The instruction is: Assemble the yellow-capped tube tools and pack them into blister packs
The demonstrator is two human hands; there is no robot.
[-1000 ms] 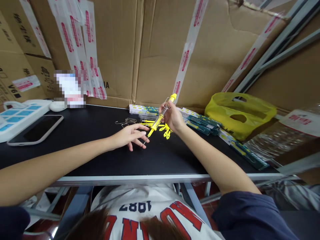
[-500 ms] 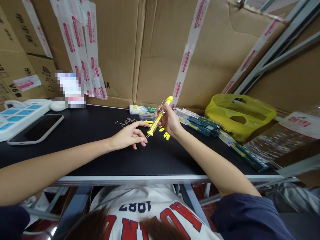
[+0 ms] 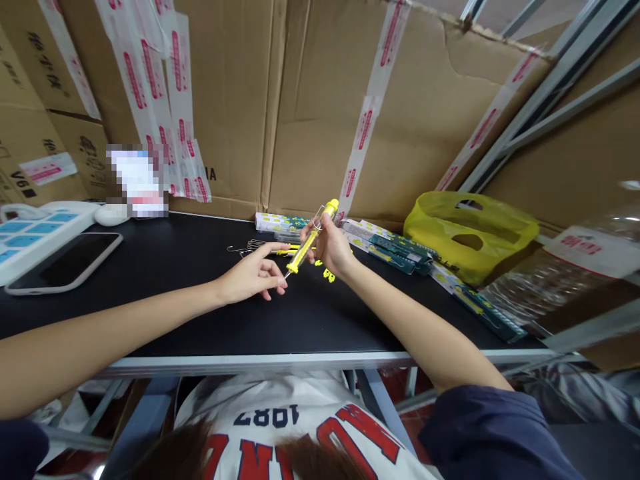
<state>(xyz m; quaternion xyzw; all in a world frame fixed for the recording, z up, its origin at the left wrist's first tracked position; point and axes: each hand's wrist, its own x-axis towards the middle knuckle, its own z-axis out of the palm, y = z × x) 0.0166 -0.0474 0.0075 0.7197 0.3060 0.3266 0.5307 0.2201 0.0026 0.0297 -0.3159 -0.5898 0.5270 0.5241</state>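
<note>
Yellow-and-clear tube (image 3: 303, 251), slanting between the hands: the right hand (image 3: 332, 247) is closed around its upper half, which it partly covers, and the lower end points toward the left hand (image 3: 260, 273), whose fingers are curled. Wire clip (image 3: 317, 216), at the upper edge of the right grip, partly hidden. Small yellow pieces (image 3: 328, 275), beneath that grip, indistinct. Thin metal tip (image 3: 287, 274), meeting the left fingertips; whether they pinch it cannot be told.

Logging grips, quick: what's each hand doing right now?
Left hand: closed, apparently pinching the thin metal rod.
Right hand: closed, holding the clear-and-yellow tube.
</note>
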